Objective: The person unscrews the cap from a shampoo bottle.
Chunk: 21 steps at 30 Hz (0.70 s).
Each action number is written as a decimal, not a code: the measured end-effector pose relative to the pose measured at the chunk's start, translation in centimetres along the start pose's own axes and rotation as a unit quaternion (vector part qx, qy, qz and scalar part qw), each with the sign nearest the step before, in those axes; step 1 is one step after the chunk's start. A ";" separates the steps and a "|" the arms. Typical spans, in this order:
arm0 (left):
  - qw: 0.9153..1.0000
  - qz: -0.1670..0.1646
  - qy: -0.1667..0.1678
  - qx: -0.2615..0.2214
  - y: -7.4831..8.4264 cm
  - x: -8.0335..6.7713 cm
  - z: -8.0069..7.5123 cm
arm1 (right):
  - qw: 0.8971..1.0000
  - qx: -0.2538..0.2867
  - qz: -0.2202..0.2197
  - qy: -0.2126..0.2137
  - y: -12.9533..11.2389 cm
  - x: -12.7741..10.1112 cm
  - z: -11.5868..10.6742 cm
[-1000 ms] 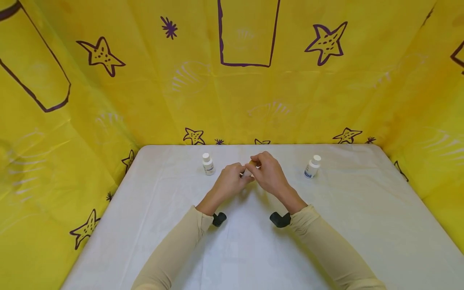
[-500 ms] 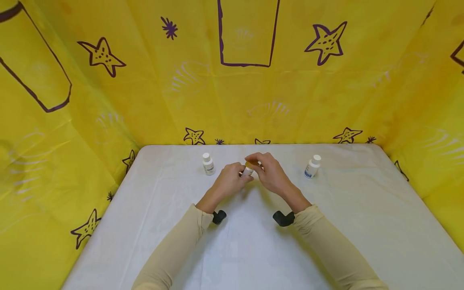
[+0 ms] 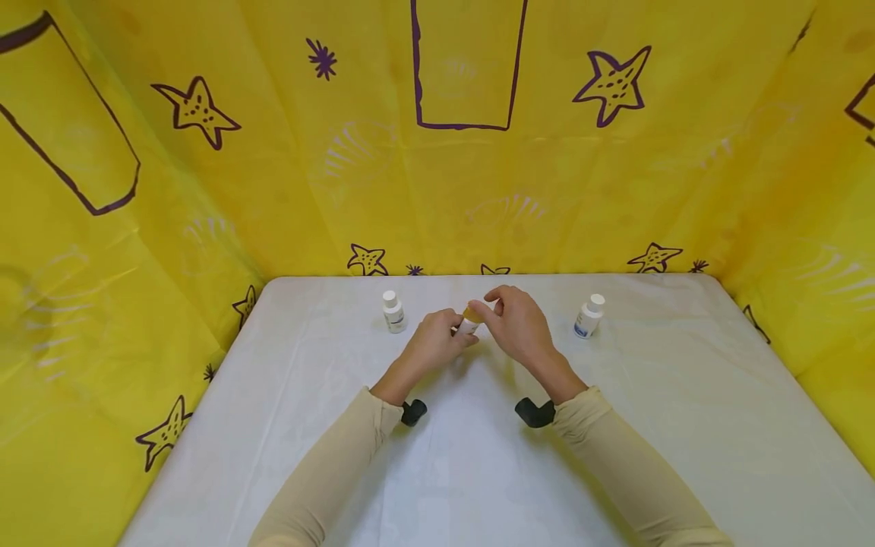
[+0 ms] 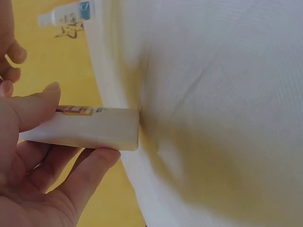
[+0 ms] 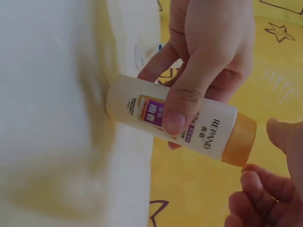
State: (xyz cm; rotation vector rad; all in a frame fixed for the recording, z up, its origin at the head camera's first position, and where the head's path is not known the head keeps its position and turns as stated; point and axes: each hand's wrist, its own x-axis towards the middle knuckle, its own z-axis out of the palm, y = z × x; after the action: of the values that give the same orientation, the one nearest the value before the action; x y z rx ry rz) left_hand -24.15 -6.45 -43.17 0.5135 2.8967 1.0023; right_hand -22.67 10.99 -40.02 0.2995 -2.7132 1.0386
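Note:
A white bottle with a purple and orange label, lettered REPAND, stands slightly tilted with its base right at the table. My left hand grips its body, thumb on one side and fingers on the other. An orange-yellow cap covers its top. Beside this cap is my right hand, thumb and fingers spread apart. In the right wrist view, a gap shows between thumb and cap, and a fingertip is close to the cap's lower edge.
Two other white bottles with white caps stand upright, one left of my hands and one to the right. A white cloth covers the table. Yellow curtains with starfish drawings rise behind it and at both sides.
My right fingers have come off the cap and spread, shifting a little to the right, so more of the cap shows. The left hand keeps its grip on the bottle in the same place.

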 end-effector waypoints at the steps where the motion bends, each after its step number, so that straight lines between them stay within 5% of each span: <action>1: 1.000 0.000 -0.001 0.003 0.0 0.0 0.1 | 1.000 -0.012 0.012 0.002 -0.1 0.0 0.0; 7: 1.000 0.007 0.004 0.026 0.4 0.0 0.4 | 0.998 -0.060 0.026 0.009 0.0 -0.1 0.3; 21: 1.000 0.004 0.010 0.027 0.7 0.1 0.7 | 0.997 -0.064 0.040 0.008 -0.3 -0.2 0.5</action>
State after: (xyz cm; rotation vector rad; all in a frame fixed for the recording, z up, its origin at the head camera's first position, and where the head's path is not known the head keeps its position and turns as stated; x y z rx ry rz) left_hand -23.90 -5.48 -43.26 0.5200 2.9500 0.9373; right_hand -22.44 10.50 -40.24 0.1622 -2.7824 0.8773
